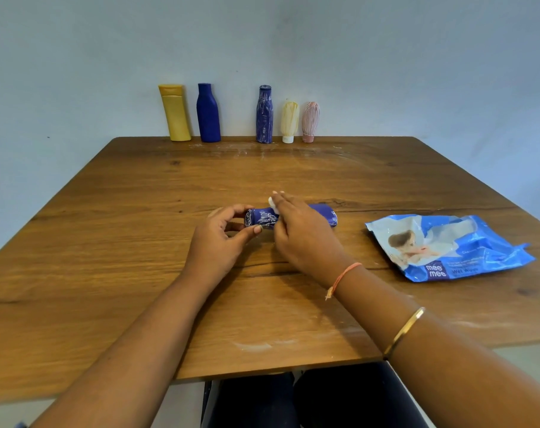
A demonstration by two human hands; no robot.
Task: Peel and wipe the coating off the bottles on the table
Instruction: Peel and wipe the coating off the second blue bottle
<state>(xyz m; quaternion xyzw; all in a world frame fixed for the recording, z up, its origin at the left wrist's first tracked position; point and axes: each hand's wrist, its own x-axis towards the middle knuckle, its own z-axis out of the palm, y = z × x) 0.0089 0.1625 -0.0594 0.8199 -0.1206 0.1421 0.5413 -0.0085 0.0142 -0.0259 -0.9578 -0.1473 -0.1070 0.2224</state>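
Head view: your left hand (219, 239) pinches cap end of blue bottle (262, 218), thumb and fingers curled round it. Bottle lies on its side on table (123, 257), under both hands. Your right hand (296, 230), just right of left, clamps white wad (272, 202) against bottle's streaked neck. Brace cap end firm, rub short strokes along streaks, roll bottle to reach underside. Wipes pack (447, 245) lies well right of right hand. Row of standing bottles (264, 114) waits far beyond fingertips.
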